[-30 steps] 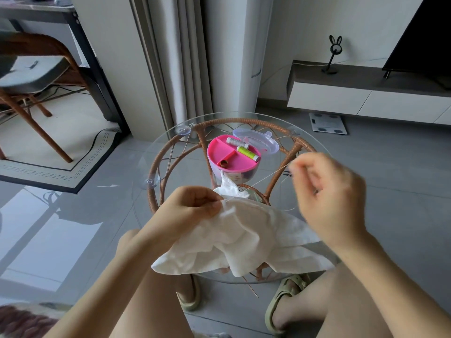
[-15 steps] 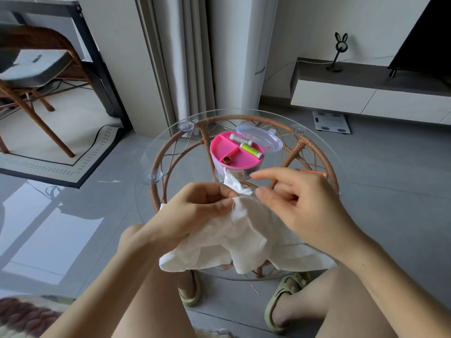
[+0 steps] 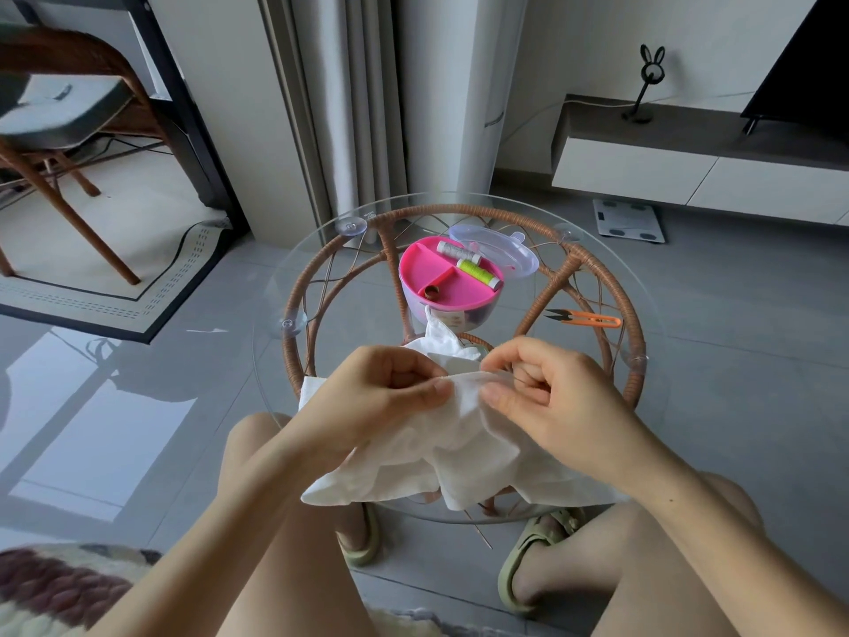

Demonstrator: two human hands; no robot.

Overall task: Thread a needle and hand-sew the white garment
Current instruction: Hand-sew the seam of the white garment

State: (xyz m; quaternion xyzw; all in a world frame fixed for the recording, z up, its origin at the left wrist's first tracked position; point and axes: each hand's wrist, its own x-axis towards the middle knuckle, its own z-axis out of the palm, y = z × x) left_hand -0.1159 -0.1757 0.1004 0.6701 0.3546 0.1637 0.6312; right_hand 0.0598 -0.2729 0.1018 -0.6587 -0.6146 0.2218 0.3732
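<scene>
Together the left hand (image 3: 386,393) and right hand (image 3: 546,397) pinch one fold of the white garment (image 3: 459,457), bunched at the near edge of the glass table (image 3: 321,250). Farther back stands a pink sewing box (image 3: 436,291), orange snips (image 3: 592,320) near the right edge.

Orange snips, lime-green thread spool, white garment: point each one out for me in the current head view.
orange snips (image 3: 584,319): head view, on the orange handle, behind the dark blades.
lime-green thread spool (image 3: 471,269): head view, on the wound green thread.
white garment (image 3: 459,452): head view, on the loose fabric below the two hands.
</scene>
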